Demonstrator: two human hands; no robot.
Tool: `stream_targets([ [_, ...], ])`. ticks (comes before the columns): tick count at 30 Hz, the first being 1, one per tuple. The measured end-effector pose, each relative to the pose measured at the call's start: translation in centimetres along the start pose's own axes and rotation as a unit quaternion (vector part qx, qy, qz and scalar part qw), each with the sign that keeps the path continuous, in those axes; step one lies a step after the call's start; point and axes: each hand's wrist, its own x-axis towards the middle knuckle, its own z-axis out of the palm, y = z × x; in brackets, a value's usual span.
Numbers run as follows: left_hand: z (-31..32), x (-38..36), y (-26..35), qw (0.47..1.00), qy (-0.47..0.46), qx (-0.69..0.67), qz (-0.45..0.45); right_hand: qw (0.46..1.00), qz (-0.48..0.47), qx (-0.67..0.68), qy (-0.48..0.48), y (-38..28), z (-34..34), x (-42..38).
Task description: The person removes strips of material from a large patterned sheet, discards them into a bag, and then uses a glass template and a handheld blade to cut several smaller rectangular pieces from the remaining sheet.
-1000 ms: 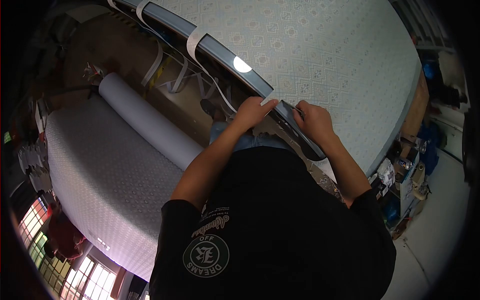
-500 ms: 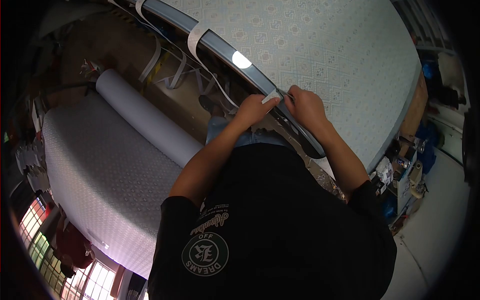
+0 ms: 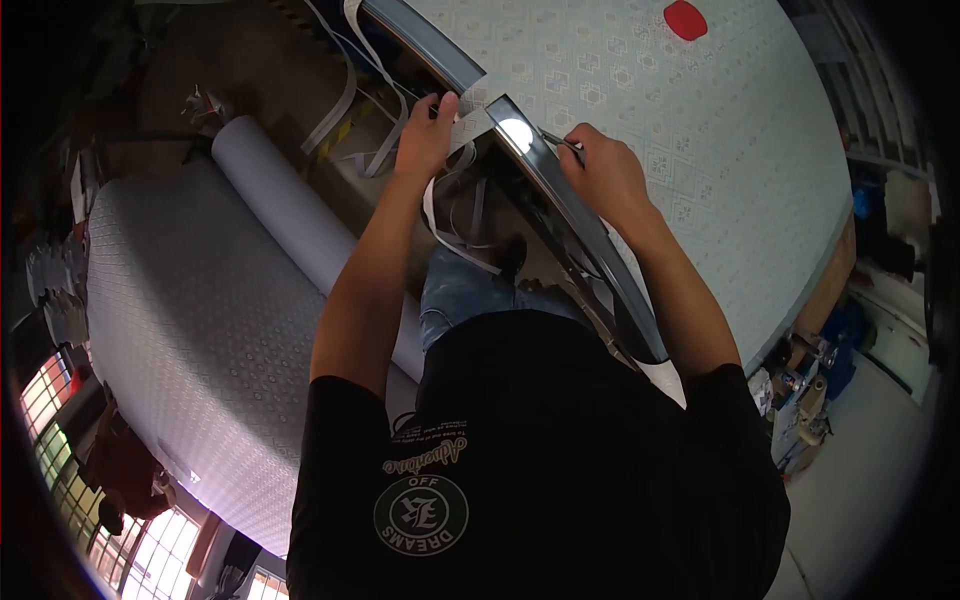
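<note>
A pale strip runs from my left hand, whose thumb and fingers are closed on it, to the end of a glossy dark trim piece. This piece stretches down toward my body along the edge of the patterned light panel. Beyond a gap, another length of grey trim continues up along that edge. My right hand is closed around a thin dark tool, held just right of the trim over the panel. The exact kind of tool is hard to make out.
Loose white straps hang beside the panel. On the left are a grey roll and a patterned grey sheet. A red object lies on the panel. Another person is at the lower left; cluttered supplies sit at the right.
My hands have moved apart, the left one up and to the left. A gap now shows in the trim between its upper length and the lower piece. The red object has come into view.
</note>
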Motion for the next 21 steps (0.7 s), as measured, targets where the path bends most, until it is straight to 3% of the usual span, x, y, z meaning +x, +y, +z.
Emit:
stream_targets([
  [1,0.1,1.2,0.3,1.0,0.002,-0.006,-0.002,1.0,-0.011,-0.015,-0.002,-0.6,0.4,1.4],
  [3,0.4,2.9,0.9,0.989,-0.118,0.024,-0.089,0.999,-0.023,-0.036,-0.007,-1.2,1.1,3.6],
  [4,0.0,3.4,0.9,0.989,-0.116,0.018,-0.091,0.999,-0.027,-0.041,-0.005,-1.4,1.4,4.6],
  [6,-0.9,3.8,0.6,0.977,-0.199,0.072,-0.026,0.998,-0.032,-0.049,-0.007,-1.7,1.8,6.0],
  [12,-1.6,3.9,1.1,0.977,-0.192,0.091,0.019,0.997,-0.028,-0.066,-0.019,-1.8,2.0,7.7],
  [21,-1.5,3.7,0.8,0.979,-0.193,0.059,0.012,0.996,-0.022,-0.077,-0.049,-2.5,1.3,8.0],
])
